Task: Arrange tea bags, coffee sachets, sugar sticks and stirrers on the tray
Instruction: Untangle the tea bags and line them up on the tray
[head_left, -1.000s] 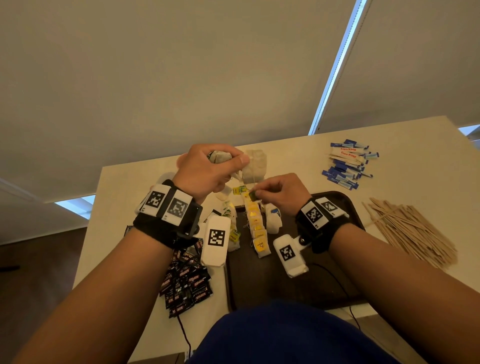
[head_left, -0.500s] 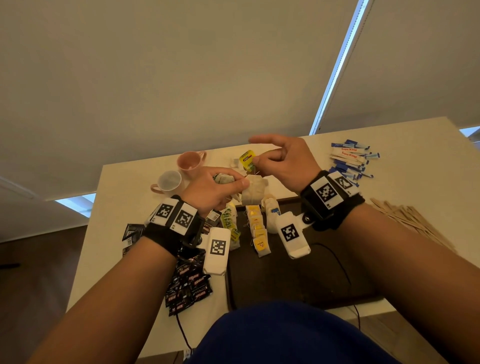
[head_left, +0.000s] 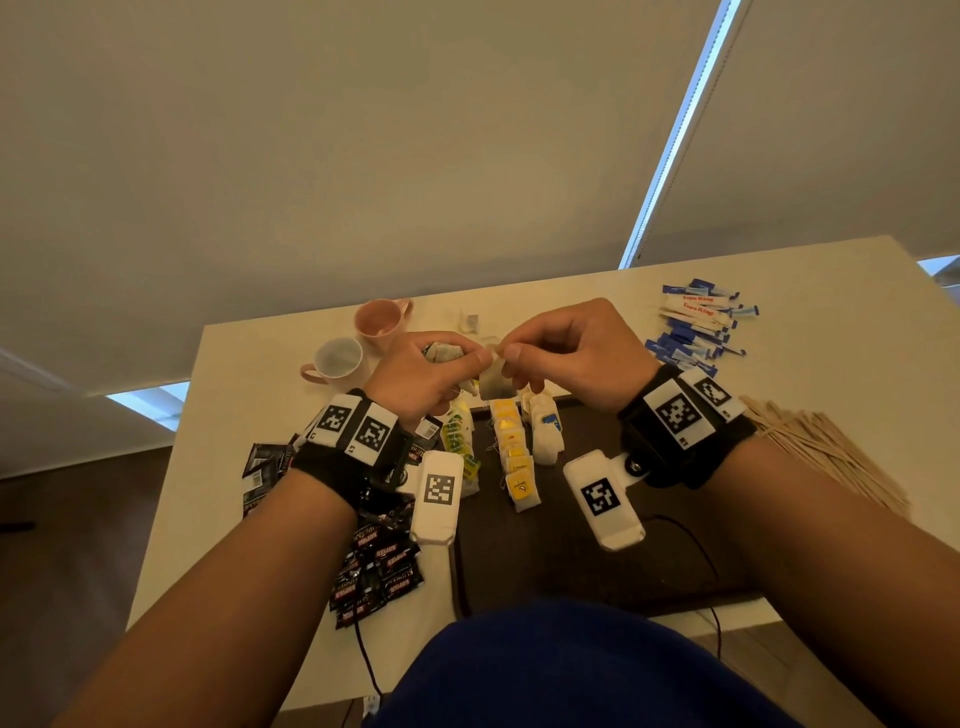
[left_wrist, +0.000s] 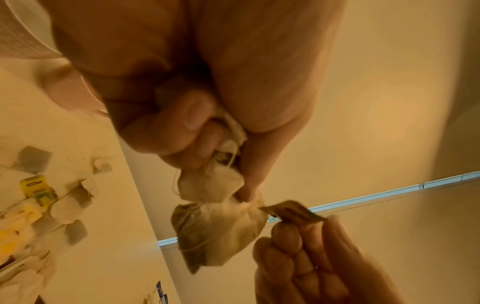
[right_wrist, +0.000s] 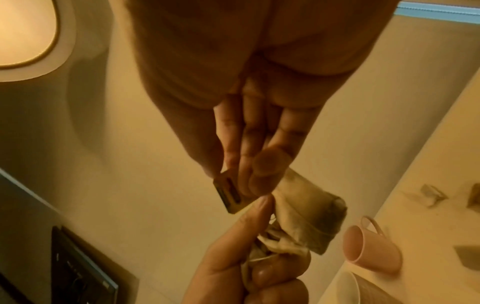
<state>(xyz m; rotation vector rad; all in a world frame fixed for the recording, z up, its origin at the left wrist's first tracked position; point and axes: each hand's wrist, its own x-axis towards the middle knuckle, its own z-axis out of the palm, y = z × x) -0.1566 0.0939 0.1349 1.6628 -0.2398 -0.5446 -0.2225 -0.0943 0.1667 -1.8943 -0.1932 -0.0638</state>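
The left hand (head_left: 431, 374) is curled round a small bunch of tea bags (left_wrist: 210, 185), held above the table's far side, beyond the dark tray (head_left: 571, 551). One tea bag (head_left: 493, 382) hangs loose between the hands; it looks light, limp and easily torn. The right hand (head_left: 576, 353) pinches its paper tag (right_wrist: 231, 195), the stiffest place to hold, though the thin string could snag.

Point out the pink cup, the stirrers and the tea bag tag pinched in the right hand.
pink cup (head_left: 382, 318): head view, on its inner wall.
stirrers (head_left: 826, 457): head view, middle of the wooden pile.
tea bag tag (right_wrist: 230, 192): right wrist view, on its printed face.
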